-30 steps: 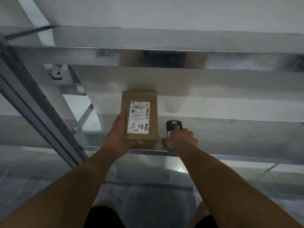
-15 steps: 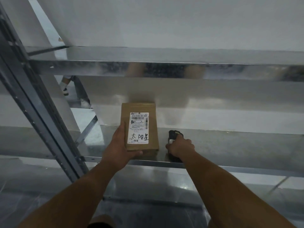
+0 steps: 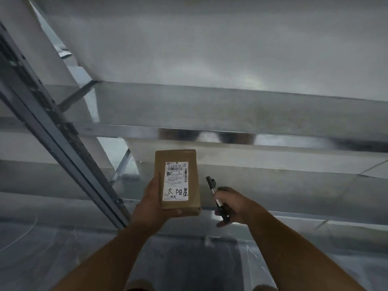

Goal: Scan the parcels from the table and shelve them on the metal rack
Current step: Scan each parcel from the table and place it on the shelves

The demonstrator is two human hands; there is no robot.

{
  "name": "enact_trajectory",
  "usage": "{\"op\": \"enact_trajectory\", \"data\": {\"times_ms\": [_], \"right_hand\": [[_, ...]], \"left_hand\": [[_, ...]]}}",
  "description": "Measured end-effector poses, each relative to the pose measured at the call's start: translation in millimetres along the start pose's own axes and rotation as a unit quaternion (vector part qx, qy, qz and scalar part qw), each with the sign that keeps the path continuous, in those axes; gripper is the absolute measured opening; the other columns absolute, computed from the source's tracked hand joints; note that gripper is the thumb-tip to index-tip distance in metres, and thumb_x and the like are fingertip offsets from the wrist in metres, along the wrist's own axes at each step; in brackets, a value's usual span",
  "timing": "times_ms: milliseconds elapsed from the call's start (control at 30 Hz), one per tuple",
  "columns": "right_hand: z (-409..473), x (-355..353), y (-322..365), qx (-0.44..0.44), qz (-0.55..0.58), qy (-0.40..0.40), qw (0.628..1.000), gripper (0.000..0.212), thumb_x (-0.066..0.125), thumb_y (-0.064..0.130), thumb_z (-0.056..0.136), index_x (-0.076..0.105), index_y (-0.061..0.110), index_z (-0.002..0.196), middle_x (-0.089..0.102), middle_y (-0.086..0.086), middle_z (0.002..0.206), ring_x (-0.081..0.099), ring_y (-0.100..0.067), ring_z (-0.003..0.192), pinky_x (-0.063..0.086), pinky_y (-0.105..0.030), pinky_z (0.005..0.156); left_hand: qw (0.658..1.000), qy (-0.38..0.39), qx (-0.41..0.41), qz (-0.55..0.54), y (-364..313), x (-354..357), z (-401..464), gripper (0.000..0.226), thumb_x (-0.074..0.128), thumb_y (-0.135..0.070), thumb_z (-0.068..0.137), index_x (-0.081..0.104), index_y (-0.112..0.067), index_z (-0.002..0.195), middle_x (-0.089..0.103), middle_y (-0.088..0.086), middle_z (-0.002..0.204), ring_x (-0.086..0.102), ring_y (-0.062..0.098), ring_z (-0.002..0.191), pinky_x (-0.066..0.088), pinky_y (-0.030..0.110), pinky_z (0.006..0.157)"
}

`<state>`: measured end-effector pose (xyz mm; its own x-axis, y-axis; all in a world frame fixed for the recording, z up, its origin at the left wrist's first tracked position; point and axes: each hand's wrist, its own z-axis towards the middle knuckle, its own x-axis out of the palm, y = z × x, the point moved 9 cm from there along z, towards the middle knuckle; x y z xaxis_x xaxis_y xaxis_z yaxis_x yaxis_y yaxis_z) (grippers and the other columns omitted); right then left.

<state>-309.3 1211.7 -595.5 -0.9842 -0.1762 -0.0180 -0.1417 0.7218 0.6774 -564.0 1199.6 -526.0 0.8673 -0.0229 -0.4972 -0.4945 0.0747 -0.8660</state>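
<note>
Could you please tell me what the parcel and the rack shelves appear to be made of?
The parcel looks like matte brown kraft paper or thin cardboard, judging by its dull tan surface and folded bottom edge; a white printed paper label is stuck on it. The rack shelves seem to be bare galvanised or polished sheet metal: grey, with blurry mirror-like reflections along the front edge.
</note>
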Motion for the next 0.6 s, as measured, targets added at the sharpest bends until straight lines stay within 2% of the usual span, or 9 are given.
{"op": "enact_trajectory", "data": {"times_ms": [100,200,267,333,400,467,533,600], "right_hand": [[-58.3,14.5,-6.8,0.081,0.064,0.055,0.993,0.026,0.061,0.01,0.096,0.06,0.004,0.121,0.054,-0.02,0.112,0.063,-0.035,0.093,0.058,-0.07,0.089],[-116.9,22.5,-3.4,0.107,0.1,0.085,0.986,0.029,0.055,0.01,0.095,0.062,0.007,0.123,0.057,-0.021,0.109,0.064,-0.035,0.082,0.054,-0.076,0.092],[-153.3,22.3,3.0,0.097,0.115,0.091,0.984,0.042,0.053,0.007,0.091,0.063,0.02,0.129,0.057,-0.022,0.113,0.065,-0.038,0.08,0.051,-0.079,0.091],[-189.1,21.5,8.3,0.105,0.127,0.09,0.982,0.066,0.056,0.006,0.076,0.06,0.032,0.137,0.057,-0.023,0.117,0.066,-0.04,0.08,0.051,-0.079,0.093],[-223.7,23.5,20.5,0.102,0.118,0.096,0.983,0.084,0.055,0.002,0.068,0.057,0.038,0.144,0.059,-0.022,0.112,0.066,-0.04,0.079,0.051,-0.075,0.099],[-255.2,23.7,37.0,0.086,0.108,0.09,0.986,0.082,0.049,-0.006,0.08,0.055,0.041,0.146,0.061,-0.023,0.11,0.068,-0.04,0.081,0.051,-0.07,0.103],[-282.3,21.7,55.0,0.072,0.121,0.073,0.987,0.076,0.04,-0.011,0.09,0.054,0.041,0.144,0.063,-0.023,0.108,0.07,-0.04,0.084,0.051,-0.069,0.103],[-303.2,19.4,70.7,0.059,0.128,0.06,0.988,0.072,0.043,-0.011,0.094,0.053,0.042,0.142,0.065,-0.023,0.107,0.07,-0.039,0.086,0.051,-0.072,0.101]], "left_hand": [[0.999,0.021,-0.012,-0.034,-47.4,-13.1,-24.5,0.103,0.101,-0.038,0.057,0.036,-0.06,0.134,0.06,-0.022,0.126,0.062,-0.008,0.115,0.058,0.017,0.083],[0.999,0.03,-0.03,-0.022,-86.2,-34.3,-51.6,0.106,0.101,-0.051,0.057,0.039,-0.054,0.143,0.064,-0.019,0.133,0.063,0.001,0.122,0.06,0.033,0.095],[0.998,0.026,-0.045,-0.017,-111.1,-51.9,-72.3,0.102,0.098,-0.059,0.053,0.042,-0.059,0.137,0.064,-0.022,0.132,0.063,-0.001,0.122,0.059,0.027,0.095],[0.997,0.026,-0.071,-0.022,-127.6,-68.4,-89.5,0.103,0.096,-0.068,0.044,0.046,-0.057,0.133,0.064,-0.026,0.128,0.062,-0.006,0.118,0.057,0.019,0.092],[0.995,0.027,-0.093,-0.009,-140.6,-83.0,-103.3,0.112,0.097,-0.071,0.041,0.044,-0.053,0.138,0.062,-0.02,0.129,0.063,-0.001,0.118,0.06,0.032,0.095],[0.994,0.029,-0.104,0.014,-153.6,-94.7,-113.1,0.121,0.098,-0.07,0.041,0.04,-0.048,0.145,0.06,-0.014,0.132,0.062,0.004,0.12,0.059,0.044,0.097],[0.994,0.029,-0.106,0.023,-173.0,-104.4,-120.8,0.12,0.098,-0.071,0.042,0.039,-0.048,0.145,0.059,-0.014,0.132,0.061,0.003,0.119,0.057,0.041,0.098],[0.995,0.016,-0.095,0.021,-198.0,-114.2,-125.1,0.117,0.097,-0.07,0.044,0.037,-0.052,0.142,0.057,-0.017,0.132,0.06,0.001,0.119,0.055,0.039,0.1]]}}
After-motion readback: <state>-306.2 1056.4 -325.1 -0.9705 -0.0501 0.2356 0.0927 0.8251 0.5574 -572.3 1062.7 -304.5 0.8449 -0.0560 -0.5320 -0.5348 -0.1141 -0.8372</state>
